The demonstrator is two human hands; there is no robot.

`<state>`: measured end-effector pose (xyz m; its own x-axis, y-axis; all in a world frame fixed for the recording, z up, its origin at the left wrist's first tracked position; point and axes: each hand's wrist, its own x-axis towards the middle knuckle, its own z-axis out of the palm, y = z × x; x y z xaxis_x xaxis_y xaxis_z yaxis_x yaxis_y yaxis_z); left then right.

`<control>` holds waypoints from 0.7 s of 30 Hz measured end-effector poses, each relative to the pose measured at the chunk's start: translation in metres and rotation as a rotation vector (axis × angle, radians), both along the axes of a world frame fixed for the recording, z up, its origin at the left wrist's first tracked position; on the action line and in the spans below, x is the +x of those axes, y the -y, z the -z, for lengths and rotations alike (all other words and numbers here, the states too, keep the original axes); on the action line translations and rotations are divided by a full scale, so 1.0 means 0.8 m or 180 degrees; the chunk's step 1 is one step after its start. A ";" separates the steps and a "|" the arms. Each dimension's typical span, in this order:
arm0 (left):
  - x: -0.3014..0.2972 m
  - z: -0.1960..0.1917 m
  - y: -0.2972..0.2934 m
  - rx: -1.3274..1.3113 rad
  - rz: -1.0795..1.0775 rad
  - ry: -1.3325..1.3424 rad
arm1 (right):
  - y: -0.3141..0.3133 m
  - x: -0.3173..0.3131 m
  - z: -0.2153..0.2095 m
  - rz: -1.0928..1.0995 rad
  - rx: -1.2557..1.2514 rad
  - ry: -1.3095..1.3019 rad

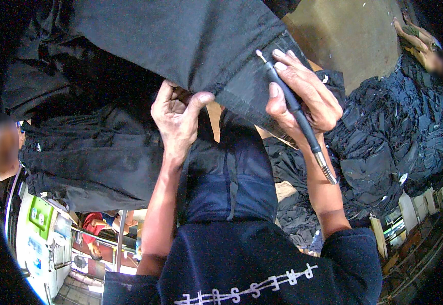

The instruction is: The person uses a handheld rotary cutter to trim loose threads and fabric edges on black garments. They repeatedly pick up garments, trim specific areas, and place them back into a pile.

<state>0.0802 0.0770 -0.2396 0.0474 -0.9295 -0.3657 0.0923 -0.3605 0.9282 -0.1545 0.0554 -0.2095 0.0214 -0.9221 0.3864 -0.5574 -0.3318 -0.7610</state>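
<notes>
Dark cloth, apparently a garment leg, stretches before me and ends in a worn-looking hem at the right. My left hand is closed on its lower edge, with the thumb in front and the other fingers partly hidden. A slim black rotary tool handpiece with a small pinkish tip rests in my right hand, gripped between thumb and fingers. Its tip lies over the cloth near the hem; I cannot tell if it touches. A metal spring-like end points back along my right forearm.
A large heap of dark garments fills the right side. More dark cloth lies at the left, beside a person. Another person is at the far right by the bare brown floor. A green container stands lower left.
</notes>
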 end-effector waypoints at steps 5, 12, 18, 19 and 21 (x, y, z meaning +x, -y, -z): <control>0.003 0.001 -0.002 0.0048 0.0018 -0.0072 | 0.000 0.001 0.002 0.0146 -0.0032 -0.0036; 0.004 0.001 0.000 0.0238 -0.0109 -0.0028 | 0.001 0.003 0.004 0.0335 -0.0060 -0.0070; -0.002 -0.001 0.001 0.0092 -0.0198 -0.0338 | 0.002 0.002 0.002 0.0430 -0.0012 -0.0100; -0.003 -0.002 0.001 0.0138 -0.0184 -0.0309 | 0.002 0.001 0.001 0.0444 0.0012 -0.0115; -0.003 -0.002 0.001 0.0129 -0.0212 -0.0293 | 0.002 0.002 0.000 0.0448 0.0006 -0.0149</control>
